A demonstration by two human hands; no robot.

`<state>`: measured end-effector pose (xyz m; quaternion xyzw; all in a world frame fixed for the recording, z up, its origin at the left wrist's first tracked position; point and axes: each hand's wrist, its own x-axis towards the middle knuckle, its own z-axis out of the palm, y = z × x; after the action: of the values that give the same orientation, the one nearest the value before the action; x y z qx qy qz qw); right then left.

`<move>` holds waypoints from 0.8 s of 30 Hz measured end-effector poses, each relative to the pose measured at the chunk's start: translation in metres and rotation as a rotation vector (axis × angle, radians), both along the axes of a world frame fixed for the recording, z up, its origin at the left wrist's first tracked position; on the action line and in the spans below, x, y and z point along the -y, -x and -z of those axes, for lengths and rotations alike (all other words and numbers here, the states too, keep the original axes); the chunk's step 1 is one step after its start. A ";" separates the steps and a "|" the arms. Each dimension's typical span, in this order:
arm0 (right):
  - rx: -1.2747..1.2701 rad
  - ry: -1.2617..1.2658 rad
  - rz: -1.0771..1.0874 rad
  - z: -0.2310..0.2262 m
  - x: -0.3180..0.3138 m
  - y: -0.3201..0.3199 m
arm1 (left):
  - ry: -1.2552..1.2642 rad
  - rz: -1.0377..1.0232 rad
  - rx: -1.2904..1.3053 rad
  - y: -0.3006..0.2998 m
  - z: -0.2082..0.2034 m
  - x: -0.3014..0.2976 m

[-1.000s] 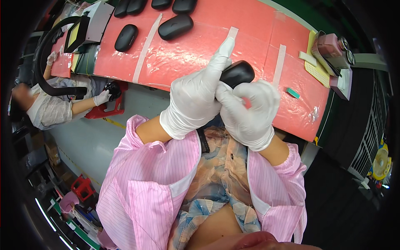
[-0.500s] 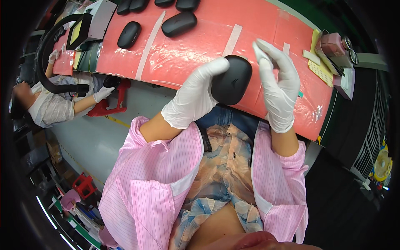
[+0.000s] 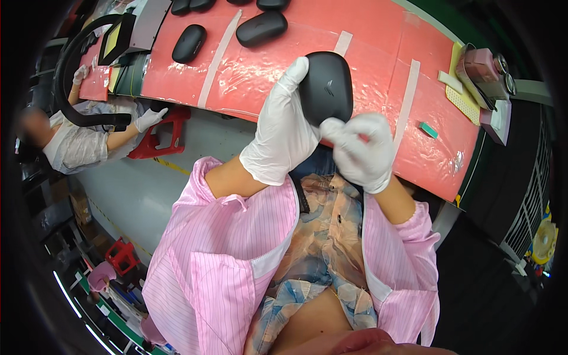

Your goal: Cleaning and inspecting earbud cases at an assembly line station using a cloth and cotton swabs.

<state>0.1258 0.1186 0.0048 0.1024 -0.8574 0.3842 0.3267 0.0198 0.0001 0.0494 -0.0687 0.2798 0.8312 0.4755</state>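
A smooth black oval case (image 3: 326,89) with a small mark on its lid stands tilted up in my left hand (image 3: 283,127). That gloved hand is closed round the case's left side, thumb along its upper edge. My right hand (image 3: 364,151), also in a white glove, is close by the case's lower right edge. Its fingers are curled in a pinch and slightly smeared; anything between them is hidden. Farther off, more black cases lie on the red-covered bench (image 3: 378,65), among them one lying slantwise (image 3: 262,28) and one nearer the left (image 3: 189,44).
A small green block (image 3: 428,130) lies on the bench at the right. Behind it are a yellow pad (image 3: 461,106) and a holder with pinkish containers (image 3: 478,64). At left, a black flexible hose (image 3: 59,89) curves near a seated co-worker (image 3: 89,133) and a red stool (image 3: 171,133).
My left hand has raised the case and moved it slightly away from me. My right hand, spread beside the case before, has curled and come in to its lower edge.
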 end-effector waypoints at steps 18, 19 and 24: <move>0.130 0.052 0.010 -0.042 -0.021 0.031 | -0.309 0.263 0.295 -0.002 0.019 -0.014; 0.083 -0.097 -0.037 -0.043 -0.010 0.022 | -0.278 0.271 0.173 0.000 0.018 -0.014; 0.115 0.020 -0.078 -0.034 -0.022 -0.006 | -0.407 0.300 0.283 0.004 0.026 -0.013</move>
<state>0.1315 0.1406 0.0391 0.1105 -0.8663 0.4104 0.2625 0.0162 0.0133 0.0237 -0.0450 0.0455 0.7727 0.6316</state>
